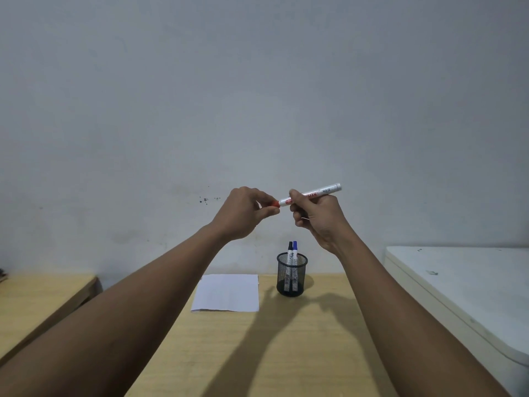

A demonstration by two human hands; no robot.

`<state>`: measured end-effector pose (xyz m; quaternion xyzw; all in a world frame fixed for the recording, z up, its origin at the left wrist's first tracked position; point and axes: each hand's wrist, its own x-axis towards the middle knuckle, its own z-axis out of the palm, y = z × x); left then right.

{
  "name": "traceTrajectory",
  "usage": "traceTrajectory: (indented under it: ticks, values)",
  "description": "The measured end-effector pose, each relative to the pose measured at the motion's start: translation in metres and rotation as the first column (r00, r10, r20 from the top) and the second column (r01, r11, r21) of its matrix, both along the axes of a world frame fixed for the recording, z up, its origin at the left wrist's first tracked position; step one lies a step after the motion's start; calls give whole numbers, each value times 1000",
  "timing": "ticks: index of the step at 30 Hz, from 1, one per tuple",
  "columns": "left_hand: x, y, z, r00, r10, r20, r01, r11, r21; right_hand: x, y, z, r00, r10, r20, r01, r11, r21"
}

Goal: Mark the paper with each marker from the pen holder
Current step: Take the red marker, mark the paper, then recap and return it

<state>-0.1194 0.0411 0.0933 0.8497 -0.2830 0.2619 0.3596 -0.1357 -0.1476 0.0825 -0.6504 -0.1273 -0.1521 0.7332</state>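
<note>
Aloft — red marker (310,194) between both hands

You see a matt, pale wood-grain worktop (286,353). On it the paper (226,293) is smooth and white; right of it the holder (291,275) is black wire mesh. Your marker (310,194) has a glossy white plastic barrel.

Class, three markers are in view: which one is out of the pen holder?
The red-capped marker, held in the air by the right hand while the left hand pinches its cap. The black-capped and blue-capped markers stand in the pen holder.
</note>
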Motion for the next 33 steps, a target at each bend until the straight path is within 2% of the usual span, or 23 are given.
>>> traceTrajectory:
  ticks: [2, 7, 9, 11, 14, 17, 21, 24, 29, 33]
  values:
    - [-1, -2, -1, 999, 17, 45, -17, 1000, 4, 2, 2, -3, 1000, -12, 0, 12, 1000, 3]
    - [-2, -10, -3, 973, 107, 204, -116, 993, 30, 3, 11, -11, 997, -25, -66, 36, 986, 165]
    - [-1, -13, -5, 968, 116, 220, -128, 991, 43, 2, 12, -13, 993, -35, -111, 56, 979, 195]
    - [0, -17, -4, 987, 72, 145, -71, 997, -9, 4, 11, -15, 973, -151, -173, 183, 965, 187]
    - [4, -24, 4, 998, 9, 59, -1, 992, -128, 10, 7, -27, 889, -389, -241, 429, 893, 139]
    - [10, -35, 6, 1000, -27, 8, 28, 991, -134, 11, 0, -40, 851, -523, -38, 523, 852, -20]
    - [27, -48, -1, 997, -47, -67, 35, 987, -159, 17, -13, -44, 892, -423, 160, 451, 857, -249]
    - [42, -58, -8, 993, -50, -110, 30, 984, -175, 31, -26, -48, 891, -369, 265, 448, 810, -378]
    - [75, -72, -27, 978, -77, -194, 34, 976, -216, 67, -38, -68, 877, -375, 300, 475, 772, -422]
    - [109, -72, -57, 971, 58, -233, -75, 995, -65, 95, -46, -84, 887, -375, 270, 461, 760, -459]
